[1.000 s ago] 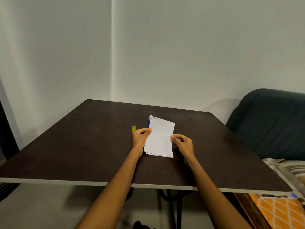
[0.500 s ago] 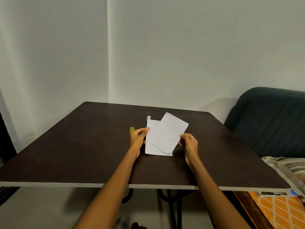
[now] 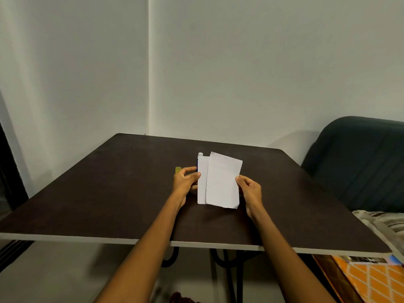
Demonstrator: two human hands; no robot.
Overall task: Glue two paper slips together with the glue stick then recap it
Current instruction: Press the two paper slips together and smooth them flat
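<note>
Two white paper slips overlap over the middle of the dark table (image 3: 109, 193). My left hand (image 3: 185, 182) pinches the left edge of the rear slip (image 3: 202, 184). With my right hand (image 3: 250, 190) I pinch the right edge of the front slip (image 3: 223, 182), which covers most of the rear one and sits offset to its right. Behind the slips, the glue stick (image 3: 200, 155) shows only its white tip and a sliver of blue body. Its yellow-green cap (image 3: 178, 169) stands on the table just beyond my left hand.
A dark green sofa (image 3: 360, 160) stands right of the table, with a striped cushion (image 3: 384, 224) and an orange patterned cloth (image 3: 371, 281) at the lower right. White walls close off the back and left. The table's front edge (image 3: 196, 243) is near my forearms.
My right hand lifted the top slip off the stack, swung it tilted to the right, then straightened it, so it now sits offset right of the slip in my left hand.
</note>
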